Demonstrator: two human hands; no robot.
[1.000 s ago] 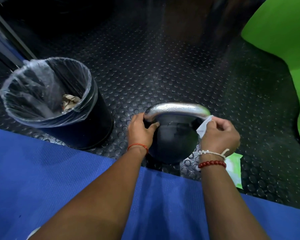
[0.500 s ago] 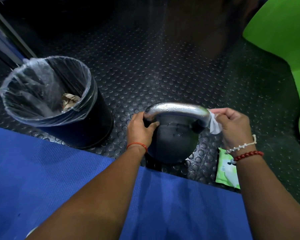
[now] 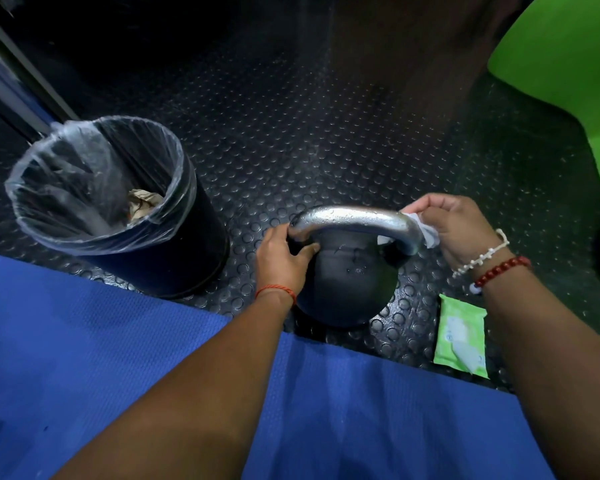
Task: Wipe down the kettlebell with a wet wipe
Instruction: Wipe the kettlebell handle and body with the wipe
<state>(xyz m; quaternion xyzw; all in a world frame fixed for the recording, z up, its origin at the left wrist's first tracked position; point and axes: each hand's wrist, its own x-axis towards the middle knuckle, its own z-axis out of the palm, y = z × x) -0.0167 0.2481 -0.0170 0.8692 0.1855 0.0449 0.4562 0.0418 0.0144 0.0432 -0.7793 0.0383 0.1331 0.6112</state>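
Observation:
A black kettlebell point(image 3: 347, 285) with a shiny silver handle stands on the studded black floor, just beyond the blue mat. My left hand point(image 3: 281, 258) grips the left end of the handle where it meets the ball. My right hand point(image 3: 454, 226) pinches a white wet wipe point(image 3: 426, 232) against the right end of the handle. Part of the wipe is tucked behind the handle.
A black bin point(image 3: 174, 237) lined with a clear bag and holding crumpled paper stands to the left. A green pack of wipes point(image 3: 461, 337) lies on the floor to the right of the kettlebell. The blue mat point(image 3: 84, 358) fills the foreground. A green surface point(image 3: 575, 64) rises at right.
My right hand has moved with the wipe from the lower right side of the kettlebell up to the handle's right end. The left hand has kept its grip.

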